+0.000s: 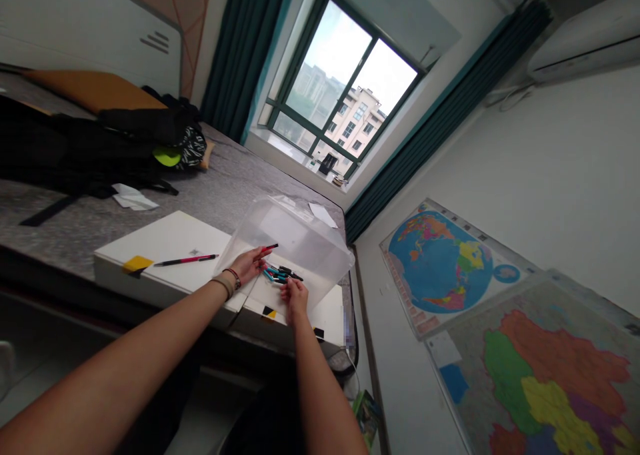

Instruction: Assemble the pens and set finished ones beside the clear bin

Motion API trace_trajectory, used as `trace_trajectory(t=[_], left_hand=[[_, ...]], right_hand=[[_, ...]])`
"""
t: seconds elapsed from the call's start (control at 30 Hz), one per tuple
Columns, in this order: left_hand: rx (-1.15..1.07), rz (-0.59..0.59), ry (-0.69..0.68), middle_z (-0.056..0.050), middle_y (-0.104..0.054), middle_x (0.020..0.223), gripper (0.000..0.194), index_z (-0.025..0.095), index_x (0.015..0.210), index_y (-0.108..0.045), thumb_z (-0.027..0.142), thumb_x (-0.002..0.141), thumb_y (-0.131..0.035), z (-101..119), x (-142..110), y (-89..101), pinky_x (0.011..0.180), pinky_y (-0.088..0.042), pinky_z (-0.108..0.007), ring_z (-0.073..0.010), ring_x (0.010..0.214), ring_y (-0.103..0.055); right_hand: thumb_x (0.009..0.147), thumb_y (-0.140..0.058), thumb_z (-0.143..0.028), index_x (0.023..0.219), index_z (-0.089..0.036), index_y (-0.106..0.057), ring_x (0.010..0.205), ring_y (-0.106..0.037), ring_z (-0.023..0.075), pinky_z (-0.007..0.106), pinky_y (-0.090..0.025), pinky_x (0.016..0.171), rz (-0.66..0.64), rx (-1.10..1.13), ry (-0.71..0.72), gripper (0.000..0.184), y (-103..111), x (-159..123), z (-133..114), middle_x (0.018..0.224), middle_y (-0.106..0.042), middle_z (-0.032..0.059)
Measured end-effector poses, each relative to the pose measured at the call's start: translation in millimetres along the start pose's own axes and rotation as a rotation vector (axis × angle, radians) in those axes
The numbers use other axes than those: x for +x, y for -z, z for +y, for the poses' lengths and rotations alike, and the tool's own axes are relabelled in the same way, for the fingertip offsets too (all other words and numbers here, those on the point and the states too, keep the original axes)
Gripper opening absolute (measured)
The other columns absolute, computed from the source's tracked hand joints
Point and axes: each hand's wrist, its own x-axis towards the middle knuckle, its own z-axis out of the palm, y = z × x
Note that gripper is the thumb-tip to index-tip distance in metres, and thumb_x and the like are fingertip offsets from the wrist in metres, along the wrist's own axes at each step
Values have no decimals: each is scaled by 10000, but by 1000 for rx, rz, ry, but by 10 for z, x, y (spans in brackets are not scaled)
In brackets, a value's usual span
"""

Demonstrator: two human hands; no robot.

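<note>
My left hand (249, 264) pinches a red pen (269, 247) by its end, at the mouth of a clear plastic bin (300, 235) lying tipped on a white board (170, 242). Just to its right, my right hand (295, 294) has its fingers closed on a bunch of blue and black pens (280, 274) inside the bin's opening. A band and a red cord sit on my left wrist. Another red and black pen (186, 260) lies loose on the white board to the left.
The white board rests on a grey bed (225, 188) with a black bag (100, 148), white paper scraps (133, 198) and an orange cushion (95, 88). A window (345, 95) with teal curtains is behind. Maps (440, 268) hang on the right wall.
</note>
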Motion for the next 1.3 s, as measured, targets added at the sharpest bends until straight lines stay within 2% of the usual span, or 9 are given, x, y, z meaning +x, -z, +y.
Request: trace_trajectory(t=[0.2,0.43,0.6,0.7,0.83,0.93,1.07,1.17,1.3], left_hand=[[110,-59,-88,-113,-700,1109,220,148,985,-653,187,779,-723,-66,-59,23,620,-514,-221,-69,627,-560],[795,-244,-133,-53,-706,685,334,140,829,-747,344,581,-839,-131,-228,-153,538,-425,-233,-141,583,-564],[1009,-342,-206,-14,-646,557,276,173,786,-775,351,577,-806,-147,-283,-213,483,-360,-244,-141,490,-506],[982,-276,-217,-33,-683,619,334,155,869,-772,352,600,-787,-147,-273,-191,510,-380,-250,-145,515,-523],[821,-102,-260,-73,-734,771,401,130,972,-740,396,673,-724,-144,-208,-123,505,-380,-243,-114,506,-497],[751,5,-299,-52,-698,700,411,129,969,-727,449,715,-680,-154,-144,-76,455,-330,-231,-108,481,-474],[611,15,-291,-35,-645,653,408,116,968,-689,461,755,-648,-159,-96,-40,445,-317,-215,-91,468,-443],[505,-1,-273,-19,-610,637,409,105,1014,-653,451,798,-616,-148,-100,-32,447,-310,-206,-66,444,-399],[479,6,-273,36,-505,558,412,113,1021,-631,472,823,-592,-135,-133,-51,430,-279,-199,-64,427,-377]], right_hand=[[700,-700,-397,817,-141,-643,440,-520,86,177,-387,409,10,-26,2,287,-15,-20,-27,605,-665,17],[723,-721,-485,861,-147,-656,482,-535,95,199,-420,452,-22,-78,18,371,-28,-57,-65,643,-665,12],[702,-740,-451,797,-150,-638,467,-491,80,195,-403,462,-34,-71,48,331,-29,-54,-51,588,-629,-16],[696,-734,-437,798,-158,-611,458,-481,75,186,-383,449,-11,-56,52,321,-29,-42,-44,582,-623,-23],[700,-704,-431,883,-174,-572,448,-485,81,170,-355,427,31,-26,49,342,-24,-21,-42,557,-614,-33],[688,-676,-398,888,-210,-512,447,-508,93,163,-349,417,56,6,1,320,-18,-12,-40,562,-622,-41],[654,-691,-336,803,-221,-460,461,-531,92,158,-355,416,54,36,-6,298,-19,-29,-45,623,-658,-26],[615,-750,-287,783,-190,-531,474,-531,82,165,-376,422,42,3,18,292,-28,-53,-61,686,-681,3],[634,-769,-308,924,-155,-661,525,-575,92,189,-442,456,52,-23,25,345,-36,-75,-83,812,-705,31]])
